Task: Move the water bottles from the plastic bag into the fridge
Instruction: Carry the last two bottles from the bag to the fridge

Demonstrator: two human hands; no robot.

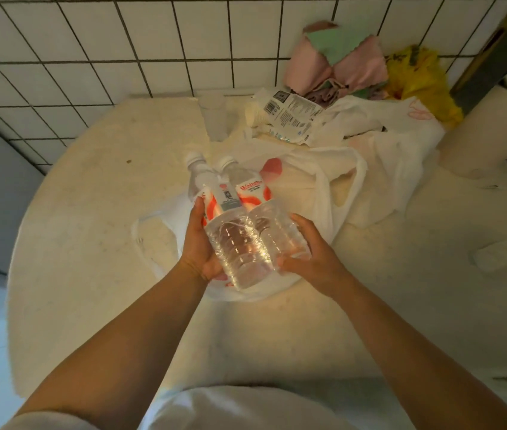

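From the head camera, 2 water bottles sit side by side, touching, caps pointing toward 11 o'clock, held above a cream stone counter [90, 218]. The left hand [199, 243] wraps the lower body of the left bottle [230, 231] from its outer side, fingers tucked beneath it; the right hand [311, 252] closes around the base of the right bottle [264, 212] from the other side, thumb lying on its ribbed wall. Both bottles are clear, with white caps and red-and-white labels. Directly under them lies the white plastic bag [323, 193], flattened and open, its handles spread toward 1 o'clock and a red print showing beside the right bottle's shoulder. Toward 12 o'clock a clear plastic cup [215, 116] stands near the tiled wall [121, 41]. At 1 o'clock a crumpled printed wrapper [292, 113] rests on a stack of paper cups, with pink and green cloths [339, 60] piled behind and a yellow bag [419, 79] beside them. At 2 o'clock a white cylindrical container [488, 128] stands at the counter's edge. At 3 o'clock a small white block [497, 254] lies alone. The fridge is not in view
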